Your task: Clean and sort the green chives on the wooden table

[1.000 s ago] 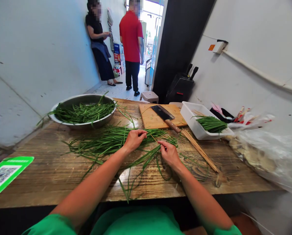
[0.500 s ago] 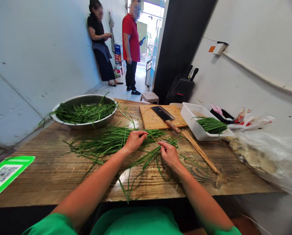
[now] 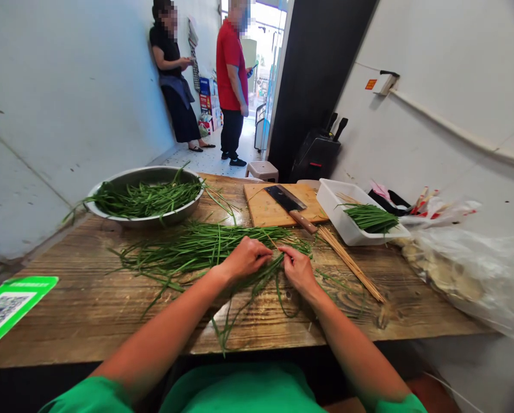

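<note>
Long garlic chives (image 3: pixel 197 246) lie spread across the wooden table (image 3: pixel 154 327), several strands trailing toward its front edge. My right hand (image 3: pixel 299 269) is closed, thumb and fingers pinching a thin bamboo skewer (image 3: pixel 273 241) and the chives threaded at its lower end. The skewer's free tip points up and left. My left hand (image 3: pixel 248 258) is closed just left of it, fingertips on the chive strands hanging from the right hand; its exact hold is partly hidden. More bamboo skewers (image 3: pixel 350 264) lie in a bundle to the right.
A metal basin (image 3: pixel 147 221) of chives stands at left. Behind the hands are a cutting board (image 3: pixel 257 206) and a cleaver (image 3: pixel 286 199). A white bin (image 3: pixel 338 215) with chives and plastic bags (image 3: pixel 463 264) are at right. Two people stand beyond the table.
My left hand has left the skewer's tip and moved down and right to the chives by my right hand. The right hand stays nearly still, holding the skewer.
</note>
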### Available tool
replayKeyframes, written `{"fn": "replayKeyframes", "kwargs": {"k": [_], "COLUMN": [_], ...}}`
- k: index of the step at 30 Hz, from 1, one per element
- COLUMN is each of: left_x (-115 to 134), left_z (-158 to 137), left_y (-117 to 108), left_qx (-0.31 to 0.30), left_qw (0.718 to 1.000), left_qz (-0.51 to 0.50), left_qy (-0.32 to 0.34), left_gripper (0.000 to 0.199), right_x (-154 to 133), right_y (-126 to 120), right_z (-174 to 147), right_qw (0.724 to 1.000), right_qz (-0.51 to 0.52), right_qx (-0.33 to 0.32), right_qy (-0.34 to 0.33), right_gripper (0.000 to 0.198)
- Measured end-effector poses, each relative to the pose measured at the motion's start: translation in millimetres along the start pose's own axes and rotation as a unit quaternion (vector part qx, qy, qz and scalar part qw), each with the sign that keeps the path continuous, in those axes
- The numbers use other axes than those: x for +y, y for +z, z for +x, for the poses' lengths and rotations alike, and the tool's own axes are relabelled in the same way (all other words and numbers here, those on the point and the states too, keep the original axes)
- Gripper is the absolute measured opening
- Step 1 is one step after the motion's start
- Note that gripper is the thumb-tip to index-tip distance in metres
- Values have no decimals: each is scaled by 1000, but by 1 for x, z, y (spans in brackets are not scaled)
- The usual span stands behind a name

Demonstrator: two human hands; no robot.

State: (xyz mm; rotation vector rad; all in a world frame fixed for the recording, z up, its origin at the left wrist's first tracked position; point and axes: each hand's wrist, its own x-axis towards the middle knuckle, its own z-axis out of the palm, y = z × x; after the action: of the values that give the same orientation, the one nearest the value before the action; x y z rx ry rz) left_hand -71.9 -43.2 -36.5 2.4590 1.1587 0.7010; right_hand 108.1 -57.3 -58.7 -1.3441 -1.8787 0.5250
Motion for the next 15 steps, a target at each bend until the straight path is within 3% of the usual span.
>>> {"fn": "replayKeyframes", "kwargs": {"k": [4, 7, 12, 15], "left_x": [-15, -20, -16, -17], "left_z": [-3, -4, 3, 5], "left_y": [-20, -28, -14, -2], "left_qx": [95, 144, 85, 83], "left_qw": [971, 949, 965, 960], "left_qz": [189, 240, 233, 242], "left_qy": [-107, -147, -80, -117], "left_gripper": [32, 33, 18, 14], "right_x": [4, 5, 6, 4], "right_y": [-7, -9, -8, -7], "right_z": [2, 3, 2, 2], "right_qw": [998, 997, 998, 998], "right_qz": [-19, -27, -32, -41], "right_qx": [44, 62, 54, 55], "right_qy": [31, 32, 17, 10], "right_gripper": [34, 34, 34, 34]}}
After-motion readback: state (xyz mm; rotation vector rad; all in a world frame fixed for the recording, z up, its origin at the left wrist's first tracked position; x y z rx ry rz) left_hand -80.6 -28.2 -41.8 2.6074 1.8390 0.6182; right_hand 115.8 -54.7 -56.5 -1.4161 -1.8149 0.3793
